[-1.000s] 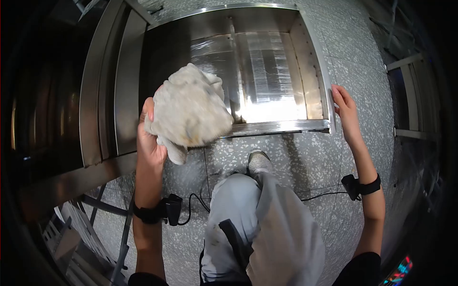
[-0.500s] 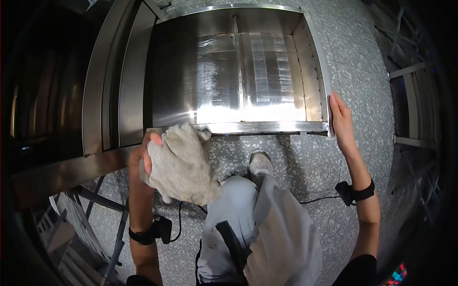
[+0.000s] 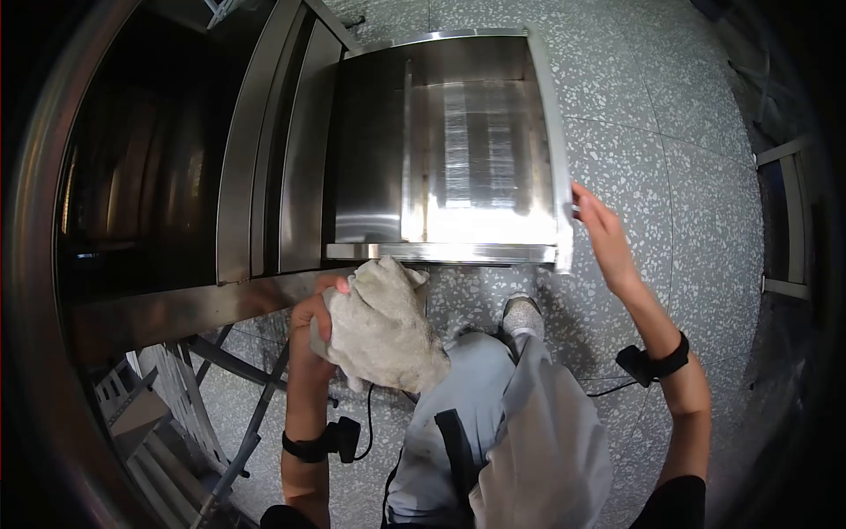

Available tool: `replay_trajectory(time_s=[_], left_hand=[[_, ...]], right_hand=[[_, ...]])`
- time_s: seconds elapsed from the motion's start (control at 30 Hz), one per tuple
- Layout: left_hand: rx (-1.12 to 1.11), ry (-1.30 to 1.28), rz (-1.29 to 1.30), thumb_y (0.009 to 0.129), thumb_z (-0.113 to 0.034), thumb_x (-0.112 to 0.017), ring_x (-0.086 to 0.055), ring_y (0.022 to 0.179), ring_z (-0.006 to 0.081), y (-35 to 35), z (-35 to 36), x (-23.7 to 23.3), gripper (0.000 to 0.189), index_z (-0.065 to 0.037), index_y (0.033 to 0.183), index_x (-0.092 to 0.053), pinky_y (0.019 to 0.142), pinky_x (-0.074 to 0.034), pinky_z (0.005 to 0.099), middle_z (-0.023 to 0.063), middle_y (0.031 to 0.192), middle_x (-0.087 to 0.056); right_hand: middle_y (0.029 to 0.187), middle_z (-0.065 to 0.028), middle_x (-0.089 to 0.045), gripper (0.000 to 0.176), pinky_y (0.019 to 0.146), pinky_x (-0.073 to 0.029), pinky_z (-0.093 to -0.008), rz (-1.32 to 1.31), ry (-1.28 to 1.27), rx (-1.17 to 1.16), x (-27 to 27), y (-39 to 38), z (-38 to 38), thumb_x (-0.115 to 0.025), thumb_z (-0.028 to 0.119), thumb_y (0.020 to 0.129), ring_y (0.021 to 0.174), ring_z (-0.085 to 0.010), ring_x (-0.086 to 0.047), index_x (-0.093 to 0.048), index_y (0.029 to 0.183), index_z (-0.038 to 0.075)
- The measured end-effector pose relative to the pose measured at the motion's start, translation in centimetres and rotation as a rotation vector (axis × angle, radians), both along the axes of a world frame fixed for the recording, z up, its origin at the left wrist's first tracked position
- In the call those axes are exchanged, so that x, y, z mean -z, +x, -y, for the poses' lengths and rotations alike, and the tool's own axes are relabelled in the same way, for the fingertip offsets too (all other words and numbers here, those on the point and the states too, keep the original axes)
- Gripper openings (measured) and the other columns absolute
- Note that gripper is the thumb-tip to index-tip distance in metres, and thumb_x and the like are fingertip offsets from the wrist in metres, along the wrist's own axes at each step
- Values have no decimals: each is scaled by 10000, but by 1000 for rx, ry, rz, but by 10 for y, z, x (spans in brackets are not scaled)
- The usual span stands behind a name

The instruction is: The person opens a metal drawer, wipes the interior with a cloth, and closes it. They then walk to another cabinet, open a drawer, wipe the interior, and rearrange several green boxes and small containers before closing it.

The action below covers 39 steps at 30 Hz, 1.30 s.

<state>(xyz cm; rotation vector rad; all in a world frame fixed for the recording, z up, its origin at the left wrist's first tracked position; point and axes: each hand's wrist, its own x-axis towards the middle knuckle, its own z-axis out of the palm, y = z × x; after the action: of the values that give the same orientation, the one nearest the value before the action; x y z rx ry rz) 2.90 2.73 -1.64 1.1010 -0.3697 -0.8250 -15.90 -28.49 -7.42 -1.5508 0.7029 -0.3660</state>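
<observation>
A stainless steel drawer (image 3: pixel 368 159) stands pulled out of a metal cabinet, with a thin divider rod (image 3: pixel 407 159) across it. Below its near side, my left hand (image 3: pixel 313 322) grips a crumpled, stained pale cloth (image 3: pixel 379 322). Some of that hand's fingers are hidden behind the cloth. My right hand (image 3: pixel 606 236) is at the outer side of the drawer's front panel (image 3: pixel 550 150), its fingers stretched out and nothing seen in its grasp. The fingertips are at or very near the panel; whether they touch it cannot be made out.
The cabinet frame (image 3: pixel 242 150) and a dark glossy panel (image 3: pixel 141 167) fill the left. Metal racks (image 3: pixel 150 414) stand lower left, and another frame (image 3: pixel 784 220) is at the right edge. My legs and a shoe (image 3: pixel 523 316) are over the speckled floor (image 3: pixel 634 353).
The drawer now sticks out less from the cabinet. My right hand has moved left with its front panel. The view has shifted, and the cloth remains in my left hand.
</observation>
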Motion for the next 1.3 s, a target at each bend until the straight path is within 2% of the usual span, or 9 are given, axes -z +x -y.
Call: replay_trajectory(time_s=[0.2,0.33,0.47,0.5,0.63,0.77,0.93,1.23,1.3], left_hand=[[-28,-5,-55,774,-59,-533,-502,963,240,-6,3,0,321,-89,486,-393,866,-440,356,85,1039,-504],[-43,33,-71,774,-56,-527,-503,960,237,-5,-3,-2,321,-92,485,-391,880,-439,361,89,1039,-503],[-79,34,-85,769,-31,-513,-498,967,237,-6,-10,2,305,-91,497,-388,900,-425,356,89,1044,-501],[-93,32,-98,767,-24,-510,-497,969,237,-7,-10,1,300,-90,502,-387,905,-421,355,88,1045,-501],[-131,17,-119,762,-4,-500,-491,980,239,-8,-13,-5,288,-87,514,-380,921,-408,352,87,1047,-500],[-163,37,-98,761,0,-492,-489,984,239,-9,-17,-7,292,-89,511,-372,927,-401,355,87,1045,-502],[-195,68,-99,763,0,-482,-493,977,233,-11,-18,-2,289,-90,512,-371,920,-406,349,82,1058,-509],[-215,77,-91,773,-15,-485,-516,976,231,-15,1,-11,279,-89,526,-380,886,-443,362,80,1067,-522],[-206,83,-213,775,-7,-475,-519,970,232,-21,15,-20,268,-82,534,-385,879,-444,368,83,1063,-520]], right_hand=[[1275,-203,-460,516,992,-337,-349,181,131,-196,22,52,-24,-368,395,945,1173,-259,-457,-324,1335,59],[1318,-205,-407,553,1007,-318,-341,211,233,-268,26,87,-45,-334,429,946,1206,-258,-422,-304,1342,44],[1349,-190,-361,588,1038,-289,-352,195,238,-396,27,117,-63,-217,455,955,1254,-247,-361,-241,1361,30],[1358,-192,-345,644,1039,-287,-358,212,264,-418,28,125,-66,-208,509,937,1256,-250,-358,-224,1366,28],[1371,-188,-327,707,1038,-287,-365,260,404,-469,32,159,-83,-202,553,919,1265,-246,-345,-182,1381,19],[1409,-175,-260,776,1047,-269,-362,265,414,-558,33,181,-97,-179,602,894,1290,-241,-302,-133,1390,6],[1413,-176,-259,797,1028,-292,-349,254,463,-537,38,198,-110,-179,600,897,1284,-217,-314,-99,1387,-23],[1415,-227,-218,876,1050,-257,-405,254,489,-573,30,220,-118,-131,652,864,1292,-283,-289,-54,1381,-52],[1423,-207,-216,841,1047,-255,-408,244,529,-633,30,219,-111,-134,636,875,1300,-282,-276,-38,1393,-19]])
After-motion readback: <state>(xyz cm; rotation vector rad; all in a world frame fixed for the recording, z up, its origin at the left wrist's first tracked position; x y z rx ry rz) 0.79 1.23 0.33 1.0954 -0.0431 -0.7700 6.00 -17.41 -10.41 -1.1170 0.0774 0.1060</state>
